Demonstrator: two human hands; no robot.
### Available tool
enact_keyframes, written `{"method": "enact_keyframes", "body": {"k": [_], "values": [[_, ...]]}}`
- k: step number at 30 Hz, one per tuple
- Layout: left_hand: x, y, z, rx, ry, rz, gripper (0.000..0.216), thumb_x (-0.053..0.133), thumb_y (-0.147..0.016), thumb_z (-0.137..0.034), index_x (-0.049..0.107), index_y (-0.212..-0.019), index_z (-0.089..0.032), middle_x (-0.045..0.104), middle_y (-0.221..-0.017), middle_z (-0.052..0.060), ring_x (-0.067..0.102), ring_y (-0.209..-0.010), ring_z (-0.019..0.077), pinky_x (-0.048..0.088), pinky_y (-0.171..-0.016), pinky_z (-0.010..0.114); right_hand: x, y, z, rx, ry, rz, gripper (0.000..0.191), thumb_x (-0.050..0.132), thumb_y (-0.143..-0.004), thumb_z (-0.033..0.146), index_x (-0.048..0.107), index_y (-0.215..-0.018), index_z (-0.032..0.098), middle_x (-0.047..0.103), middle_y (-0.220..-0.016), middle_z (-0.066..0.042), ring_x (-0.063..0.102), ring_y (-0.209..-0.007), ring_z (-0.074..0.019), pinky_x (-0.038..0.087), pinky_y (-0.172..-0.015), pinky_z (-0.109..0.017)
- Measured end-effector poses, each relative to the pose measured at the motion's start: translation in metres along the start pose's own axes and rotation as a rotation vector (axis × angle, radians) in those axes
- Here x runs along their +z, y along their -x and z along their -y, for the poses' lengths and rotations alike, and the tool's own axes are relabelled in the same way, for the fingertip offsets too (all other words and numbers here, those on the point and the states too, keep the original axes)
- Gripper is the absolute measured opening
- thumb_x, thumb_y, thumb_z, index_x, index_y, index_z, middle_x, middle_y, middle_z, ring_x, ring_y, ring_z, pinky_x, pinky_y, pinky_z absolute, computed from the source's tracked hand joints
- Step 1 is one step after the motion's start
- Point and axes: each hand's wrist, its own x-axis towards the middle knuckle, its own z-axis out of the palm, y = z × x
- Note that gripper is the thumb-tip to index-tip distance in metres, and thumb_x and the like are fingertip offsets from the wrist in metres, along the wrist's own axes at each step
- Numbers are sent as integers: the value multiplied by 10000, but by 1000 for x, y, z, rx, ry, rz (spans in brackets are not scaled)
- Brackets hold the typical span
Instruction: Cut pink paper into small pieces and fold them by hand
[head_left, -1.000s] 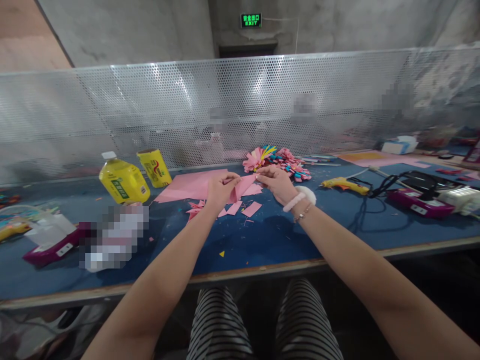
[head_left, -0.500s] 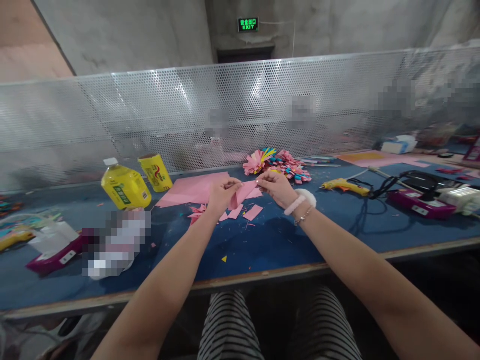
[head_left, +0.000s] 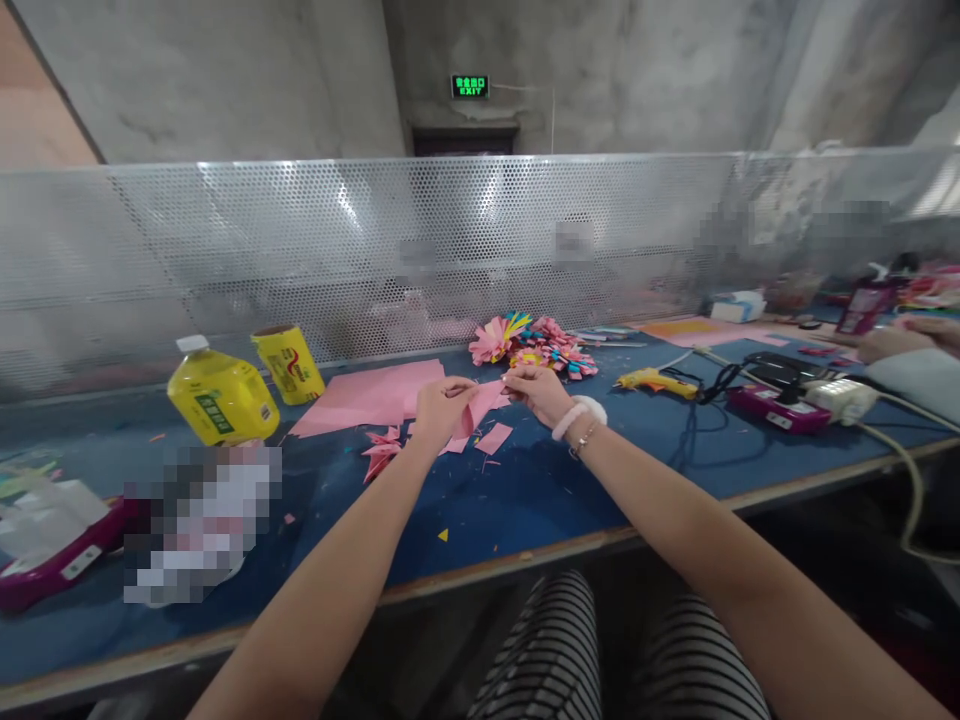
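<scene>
Both my hands meet over the blue table top (head_left: 525,500), pinching one folded pink paper piece (head_left: 480,402) between them. My left hand (head_left: 441,403) grips its left edge with closed fingers. My right hand (head_left: 534,388), with a white band at the wrist, pinches its upper right corner. Small pink paper offcuts (head_left: 493,438) lie just under the hands, and a folded pink paper shape (head_left: 381,448) lies left of them. A large pink paper sheet (head_left: 375,392) is spread flat behind my left hand.
A heap of pink and multicoloured paper flowers (head_left: 534,346) sits by the perforated metal screen (head_left: 420,240). Yellow bottle (head_left: 217,396) and yellow can (head_left: 289,362) stand left. Yellow glue gun (head_left: 656,380), cables and a purple box (head_left: 771,408) lie right. Another person's hand (head_left: 911,335) shows far right.
The head view has swung to the right and slightly down, so everything sits further left. My hands keep their pinch on the pink paper piece, almost unmoved on the table.
</scene>
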Motion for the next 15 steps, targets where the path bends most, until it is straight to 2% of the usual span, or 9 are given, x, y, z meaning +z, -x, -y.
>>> {"method": "enact_keyframes", "body": {"k": [10,15], "values": [[6,-4,11,52,1,9,84,581,-619,-242,641,-633,-185,672,-722,28,594,-696,144,455,-702,260,-4,-3,-4,-14,18,33,254,747,-454,270,605,-621,141,591,-562,23,561,-531,-72,453,-556,-208],[11,-8,16,70,-8,19,61,583,-612,-224,635,-617,-193,668,-701,13,589,-689,140,455,-699,261,-8,-6,-7,-1,49,6,301,740,-457,242,611,-713,150,592,-571,26,567,-525,-74,447,-537,-206]]}}
